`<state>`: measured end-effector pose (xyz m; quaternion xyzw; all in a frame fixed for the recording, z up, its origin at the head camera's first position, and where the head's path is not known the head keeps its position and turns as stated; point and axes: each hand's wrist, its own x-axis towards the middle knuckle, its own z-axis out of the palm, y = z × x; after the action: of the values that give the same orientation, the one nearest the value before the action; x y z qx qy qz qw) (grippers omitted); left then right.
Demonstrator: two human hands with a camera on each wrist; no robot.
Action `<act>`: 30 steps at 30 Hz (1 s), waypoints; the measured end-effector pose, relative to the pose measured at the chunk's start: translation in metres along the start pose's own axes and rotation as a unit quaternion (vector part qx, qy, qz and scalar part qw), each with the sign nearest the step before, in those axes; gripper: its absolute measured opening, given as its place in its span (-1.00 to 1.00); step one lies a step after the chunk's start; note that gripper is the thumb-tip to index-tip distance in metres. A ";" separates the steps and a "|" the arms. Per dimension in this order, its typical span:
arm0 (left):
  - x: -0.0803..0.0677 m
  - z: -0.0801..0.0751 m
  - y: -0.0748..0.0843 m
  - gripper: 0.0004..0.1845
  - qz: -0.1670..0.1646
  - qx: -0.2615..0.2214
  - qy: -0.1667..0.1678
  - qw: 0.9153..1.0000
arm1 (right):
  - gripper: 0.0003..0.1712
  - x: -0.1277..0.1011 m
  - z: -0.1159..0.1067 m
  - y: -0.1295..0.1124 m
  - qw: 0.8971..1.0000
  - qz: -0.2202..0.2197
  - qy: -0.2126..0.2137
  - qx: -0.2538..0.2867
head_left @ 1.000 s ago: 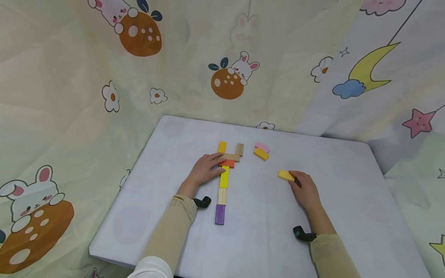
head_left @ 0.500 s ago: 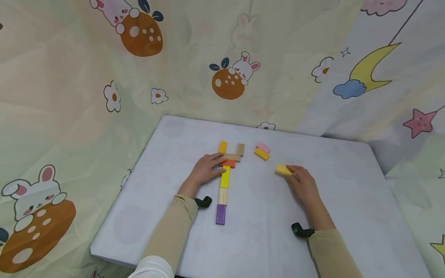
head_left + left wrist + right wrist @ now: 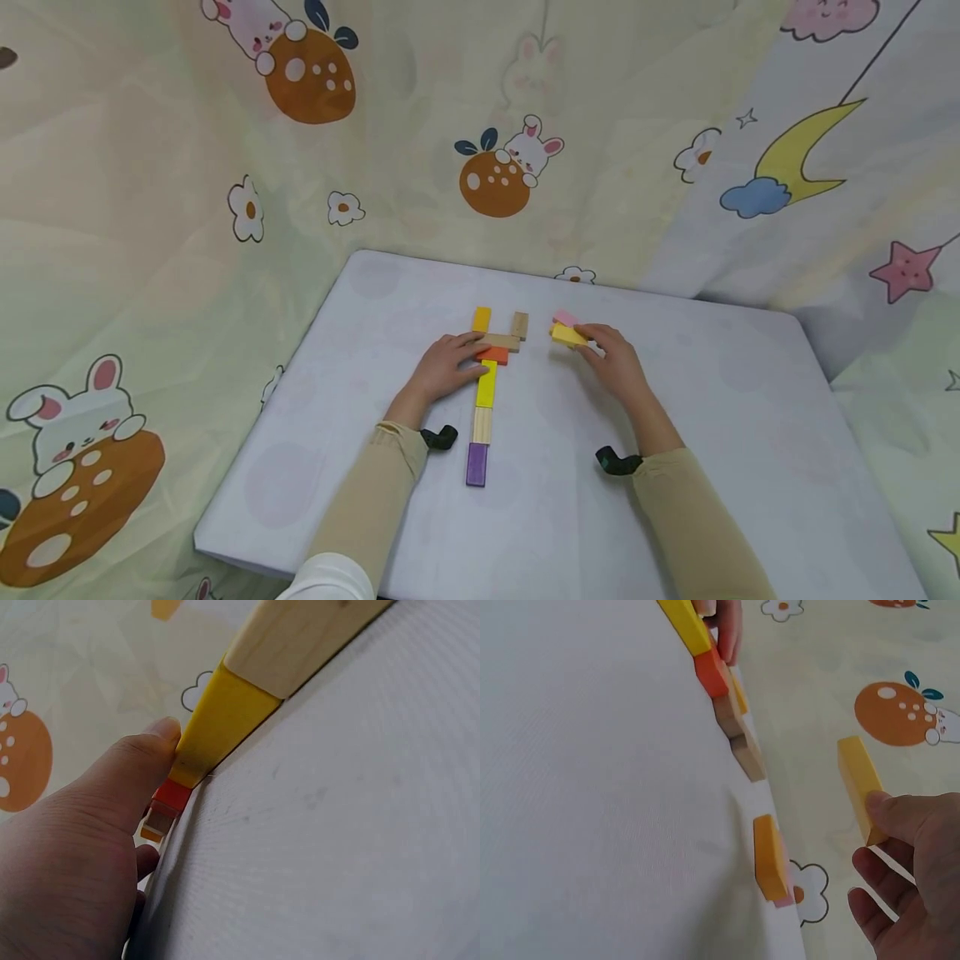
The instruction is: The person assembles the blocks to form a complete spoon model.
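My right hand point(image 3: 621, 367) pinches a light yellow block point(image 3: 861, 784) between thumb and fingers, raised off the table. From the head view, this block overlaps an orange-yellow block point(image 3: 769, 859) beside a pink block point(image 3: 563, 317). My left hand point(image 3: 441, 367) rests at a row of blocks, its thumb against a bright yellow block point(image 3: 225, 720) and its fingers extended over the end of a wooden block point(image 3: 504, 342). A red-orange block point(image 3: 495, 357) lies between thumb and fingers. The left fingertips are partly hidden in the left wrist view.
Toward me the row continues with a pale wooden block point(image 3: 482, 426) and a purple block point(image 3: 476, 465). Its far end has an orange-yellow block point(image 3: 482, 319) and a short wooden block point(image 3: 521, 326). A white-covered table point(image 3: 547, 517) stands against patterned cloth walls point(image 3: 405, 150).
My right hand has carried the light yellow block left and away from me, to the orange-yellow and pink blocks. The left hand stays where it was on the row.
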<state>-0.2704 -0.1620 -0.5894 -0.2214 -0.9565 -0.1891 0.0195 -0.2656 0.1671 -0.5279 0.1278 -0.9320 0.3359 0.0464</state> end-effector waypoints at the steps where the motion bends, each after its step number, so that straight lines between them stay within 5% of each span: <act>1: 0.000 0.000 0.001 -0.42 0.001 -0.002 -0.001 1.000 | -0.51 0.005 0.002 -0.003 1.000 -0.001 -0.004 0.000; 17: 0.000 0.001 0.000 -0.39 -0.008 0.004 -0.004 1.000 | -0.53 0.066 0.053 -0.043 0.996 0.018 -0.083 -0.004; 30: -0.001 0.000 0.000 -0.41 -0.004 0.003 -0.002 1.000 | -0.59 0.086 0.080 -0.053 0.990 0.059 -0.127 -0.009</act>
<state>-0.2698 -0.1622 -0.5899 -0.2178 -0.9579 -0.1860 0.0177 -0.3341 0.0584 -0.5423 0.1134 -0.9394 0.3106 -0.0907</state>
